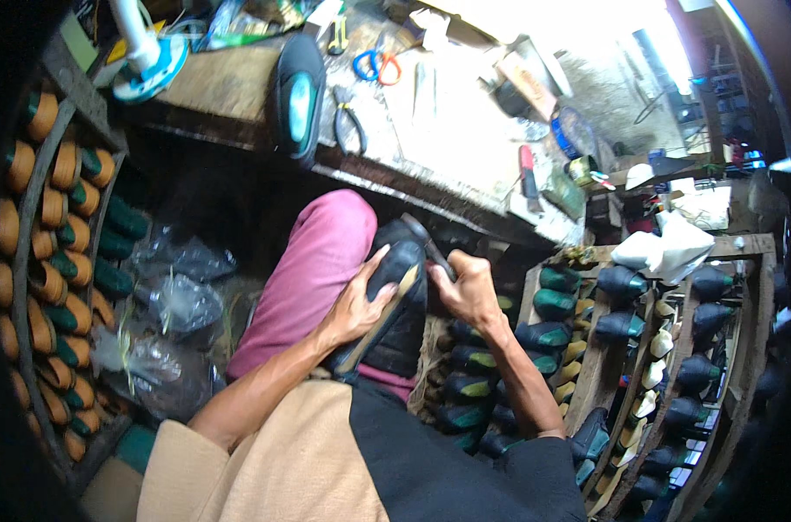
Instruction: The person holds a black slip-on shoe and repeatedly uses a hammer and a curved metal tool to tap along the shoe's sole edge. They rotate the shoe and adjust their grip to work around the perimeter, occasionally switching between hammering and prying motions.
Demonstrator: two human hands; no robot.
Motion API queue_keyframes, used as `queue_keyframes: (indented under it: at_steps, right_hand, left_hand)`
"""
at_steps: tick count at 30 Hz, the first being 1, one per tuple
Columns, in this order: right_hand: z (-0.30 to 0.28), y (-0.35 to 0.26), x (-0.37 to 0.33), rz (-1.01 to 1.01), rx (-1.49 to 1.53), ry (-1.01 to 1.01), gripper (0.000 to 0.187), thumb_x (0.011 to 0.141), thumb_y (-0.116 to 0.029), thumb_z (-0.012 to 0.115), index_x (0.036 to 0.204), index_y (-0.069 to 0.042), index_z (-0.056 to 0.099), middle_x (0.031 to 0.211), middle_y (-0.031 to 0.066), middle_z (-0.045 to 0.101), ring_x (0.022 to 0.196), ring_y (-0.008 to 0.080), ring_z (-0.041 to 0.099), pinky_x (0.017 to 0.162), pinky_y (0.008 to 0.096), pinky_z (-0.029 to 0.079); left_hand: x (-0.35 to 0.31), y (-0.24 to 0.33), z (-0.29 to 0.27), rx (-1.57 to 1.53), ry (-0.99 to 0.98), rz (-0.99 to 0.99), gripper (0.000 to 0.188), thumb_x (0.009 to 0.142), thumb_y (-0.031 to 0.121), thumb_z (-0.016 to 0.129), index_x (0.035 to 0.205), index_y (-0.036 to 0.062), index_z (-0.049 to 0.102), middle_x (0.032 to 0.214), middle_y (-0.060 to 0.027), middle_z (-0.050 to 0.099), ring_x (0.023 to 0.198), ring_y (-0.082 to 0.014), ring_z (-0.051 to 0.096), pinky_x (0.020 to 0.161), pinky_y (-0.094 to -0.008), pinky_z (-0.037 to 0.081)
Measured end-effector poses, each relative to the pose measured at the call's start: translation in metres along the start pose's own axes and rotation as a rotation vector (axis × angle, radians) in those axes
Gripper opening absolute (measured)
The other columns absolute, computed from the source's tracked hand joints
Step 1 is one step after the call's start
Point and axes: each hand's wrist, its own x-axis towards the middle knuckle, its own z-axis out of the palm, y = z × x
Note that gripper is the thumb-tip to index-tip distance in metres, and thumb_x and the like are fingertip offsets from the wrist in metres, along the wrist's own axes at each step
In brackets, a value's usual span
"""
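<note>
A black shoe (403,261) with a tan strip along its edge lies across my lap, beside the knee in pink trousers. My left hand (361,304) grips the shoe from its left side, fingers wrapped over it. In my right hand (468,290) is a dark metal hand tool (432,250), its far end against or just over the tip of the shoe. The exact kind of tool is hard to make out. Beyond my knee, another black shoe (297,100) with a green insole rests on the bench's front edge.
On the workbench (465,148) lie black-handled pliers (348,122), scissors (377,67) with blue and orange handles, and a red-handled tool (527,174). Racks of tan shoes (56,270) stand left, and racks of dark shoes (622,326) stand right. Clear plastic bags (182,300) sit at left.
</note>
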Motion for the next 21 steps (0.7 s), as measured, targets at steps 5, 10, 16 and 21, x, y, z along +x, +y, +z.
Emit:
queue_keyframes:
  at_steps: [5,10,16,21]
  right_hand:
    - [-0.034,0.048,0.119,0.212,0.168,0.344,0.02,0.1,-0.018,0.085,0.104,-0.002,0.075,0.077,0.002,0.062,0.07,0.0126,0.054,0.064,0.0358,0.045]
    - [-0.026,0.079,0.194,0.26,0.206,0.261,0.016,0.101,-0.023,0.083,0.108,-0.009,0.082,0.075,-0.005,0.061,0.07,0.0087,0.053,0.065,0.0343,0.045]
    - [-0.018,0.065,0.194,0.18,-0.09,0.221,0.028,0.1,-0.028,0.082,0.12,-0.008,0.082,0.094,0.0142,0.077,0.085,0.0292,0.072,0.079,0.0464,0.056]
    - [-0.007,0.053,0.203,0.065,-0.345,0.2,0.034,0.099,-0.027,0.082,0.122,-0.003,0.077,0.112,0.0251,0.081,0.104,0.0416,0.08,0.092,0.0538,0.06]
  left_hand:
    - [0.006,-0.001,-0.002,0.006,-0.032,-0.015,0.076,0.113,0.024,0.071,0.176,0.0004,0.037,0.172,-0.0317,0.05,0.163,-0.044,0.047,0.137,-0.0467,0.034]
    - [0.008,-0.008,-0.003,-0.004,-0.004,-0.058,0.075,0.112,0.023,0.072,0.176,0.0015,0.039,0.171,-0.0307,0.052,0.162,-0.0419,0.049,0.137,-0.0461,0.034]
    - [0.012,-0.01,-0.014,-0.03,0.013,-0.078,0.075,0.111,0.021,0.073,0.177,0.0041,0.039,0.169,-0.0316,0.053,0.16,-0.0438,0.05,0.135,-0.0478,0.036]
    - [0.012,-0.007,-0.012,-0.014,0.018,-0.074,0.074,0.112,0.021,0.073,0.175,0.0013,0.041,0.171,-0.0302,0.052,0.162,-0.0412,0.049,0.136,-0.046,0.035]
